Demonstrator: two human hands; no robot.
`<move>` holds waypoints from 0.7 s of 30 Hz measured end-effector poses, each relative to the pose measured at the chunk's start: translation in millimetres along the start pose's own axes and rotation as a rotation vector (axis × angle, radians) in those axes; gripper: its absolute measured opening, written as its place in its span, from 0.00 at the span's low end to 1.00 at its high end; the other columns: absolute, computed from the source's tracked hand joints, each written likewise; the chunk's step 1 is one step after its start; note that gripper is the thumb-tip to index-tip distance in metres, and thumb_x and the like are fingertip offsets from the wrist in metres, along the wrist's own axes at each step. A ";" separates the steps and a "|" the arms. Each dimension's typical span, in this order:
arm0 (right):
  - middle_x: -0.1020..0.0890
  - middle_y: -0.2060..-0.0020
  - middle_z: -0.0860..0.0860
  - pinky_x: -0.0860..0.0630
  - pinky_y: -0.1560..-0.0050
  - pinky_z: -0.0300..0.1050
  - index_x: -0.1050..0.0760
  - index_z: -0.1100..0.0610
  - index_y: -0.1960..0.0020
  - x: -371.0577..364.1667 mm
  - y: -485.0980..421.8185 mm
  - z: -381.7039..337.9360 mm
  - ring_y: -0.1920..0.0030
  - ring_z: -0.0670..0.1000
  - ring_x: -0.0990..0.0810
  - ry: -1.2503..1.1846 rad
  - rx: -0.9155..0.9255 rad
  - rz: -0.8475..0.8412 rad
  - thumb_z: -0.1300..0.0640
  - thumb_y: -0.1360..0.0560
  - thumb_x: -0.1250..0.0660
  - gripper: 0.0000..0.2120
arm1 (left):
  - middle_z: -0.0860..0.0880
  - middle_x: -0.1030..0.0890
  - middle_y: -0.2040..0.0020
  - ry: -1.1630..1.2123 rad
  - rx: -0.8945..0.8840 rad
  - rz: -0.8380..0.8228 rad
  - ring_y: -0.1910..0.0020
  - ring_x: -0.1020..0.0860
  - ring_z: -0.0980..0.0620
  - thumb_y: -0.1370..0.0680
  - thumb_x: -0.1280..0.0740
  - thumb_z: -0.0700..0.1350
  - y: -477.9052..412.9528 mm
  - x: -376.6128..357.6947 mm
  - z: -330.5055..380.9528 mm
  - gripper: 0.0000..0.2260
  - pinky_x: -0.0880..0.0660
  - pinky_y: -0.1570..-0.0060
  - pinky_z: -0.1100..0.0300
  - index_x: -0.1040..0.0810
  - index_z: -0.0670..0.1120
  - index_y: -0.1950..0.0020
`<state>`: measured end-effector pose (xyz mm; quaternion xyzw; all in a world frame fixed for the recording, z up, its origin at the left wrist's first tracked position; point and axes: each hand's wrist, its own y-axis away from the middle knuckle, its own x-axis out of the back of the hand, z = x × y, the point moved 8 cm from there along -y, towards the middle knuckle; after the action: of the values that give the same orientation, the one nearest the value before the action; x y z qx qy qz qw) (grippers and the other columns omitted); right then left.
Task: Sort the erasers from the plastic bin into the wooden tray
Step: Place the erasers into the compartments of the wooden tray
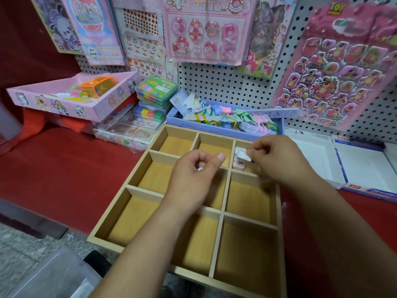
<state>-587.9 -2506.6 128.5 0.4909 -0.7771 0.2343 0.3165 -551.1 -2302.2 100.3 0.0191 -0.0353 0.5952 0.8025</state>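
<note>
Centre frame, our right hand (277,162) pinches a white eraser (243,156) over the tray (137,220); our left hand (193,177) curls round a pale bit (200,169); light, rubbery, grippy, we judge; pinch the sides

A red table (64,168) runs beneath a white pegboard (214,87) at the far side. Hung on the pegboard are a pink card of round badges (206,33) in the middle and a large sheet of pink bear stickers (335,67) at the right. At the far left, a pink box (64,104) sits tilted, with an orange translucent item (98,86) inside. Right of it is a stack of green-lidded cases (156,87) holding coloured blocks, resting on flat clear packets (129,130). A lilac box (225,125) of coloured cords lies in the middle, and a white-and-blue open box (343,164) at the right. Grey speckled floor (21,254) shows near left.
</note>
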 end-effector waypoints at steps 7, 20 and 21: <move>0.19 0.69 0.44 0.23 0.59 0.44 0.17 0.54 0.63 -15.3 -1.3 8.2 0.63 0.47 0.20 0.201 -0.060 -0.146 0.57 0.23 0.28 0.10 | 0.53 0.28 0.64 -0.149 0.124 -0.175 0.72 0.32 0.58 0.23 0.34 0.39 8.8 -11.1 -9.8 0.11 0.34 0.70 0.63 0.30 0.54 0.50; 0.20 0.65 0.46 0.27 0.59 0.45 0.23 0.53 0.65 -23.8 -7.1 7.6 0.55 0.53 0.21 0.390 -0.089 -0.058 0.47 0.28 0.23 0.14 | 0.50 0.24 0.44 -0.240 -0.067 -0.094 0.51 0.19 0.57 0.23 0.27 0.38 0.8 -4.7 -7.9 0.19 0.21 0.46 0.59 0.23 0.60 0.41; 0.20 0.66 0.46 0.27 0.59 0.45 0.23 0.53 0.66 -23.7 -6.7 8.6 0.56 0.53 0.21 0.390 -0.088 -0.065 0.47 0.27 0.24 0.14 | 0.51 0.24 0.47 -0.220 -0.062 -0.089 0.53 0.19 0.56 0.24 0.27 0.37 0.3 -5.3 -7.9 0.20 0.21 0.47 0.59 0.24 0.59 0.41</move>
<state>-576.5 -2500.6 105.8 0.4468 -0.6943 0.2806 0.4894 -552.6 -2306.6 92.0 0.0612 -0.1408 0.5518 0.8197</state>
